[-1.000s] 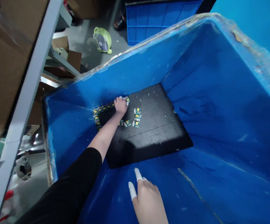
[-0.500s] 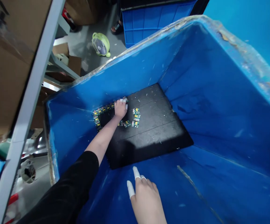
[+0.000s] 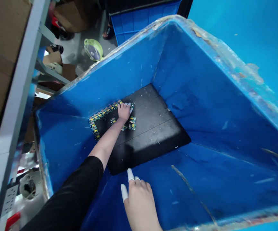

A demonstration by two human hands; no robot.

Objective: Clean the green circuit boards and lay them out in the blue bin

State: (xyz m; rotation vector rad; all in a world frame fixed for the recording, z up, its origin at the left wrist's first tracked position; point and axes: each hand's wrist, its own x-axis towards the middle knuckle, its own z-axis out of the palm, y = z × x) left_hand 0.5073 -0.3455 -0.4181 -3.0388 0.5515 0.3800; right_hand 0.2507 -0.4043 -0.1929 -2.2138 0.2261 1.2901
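we look down into a deep blue bin (image 3: 213, 96) with a black panel (image 3: 153, 118) lying at its bottom. our left hand (image 3: 124, 111) reaches in over that panel, palm down, its arm coming from the lower left in a black sleeve (image 3: 69, 192). its covered fingertips are at a small green circuit board (image 3: 132, 106), partly hidden by them, and we cannot tell whether they grip it or only touch it. to the left of the hand, a row of boards (image 3: 104, 112) with yellow parts runs close together along the far edge of the panel, and at the corner it meets a shorter line of boards (image 3: 94, 130) along the left edge. one single board (image 3: 113, 121) lies just left of our wrist, while two more boards (image 3: 132, 126) sit near each other on the right, and another board (image 3: 124, 127) is partly covered by our forearm. our right hand (image 3: 140, 200) hangs over the near wall, well apart from the boards, thumb and index finger spread wide in white covers (image 3: 124, 192). beyond the bin we see a green fan (image 3: 93, 49) on the floor and a blue crate (image 3: 141, 21).
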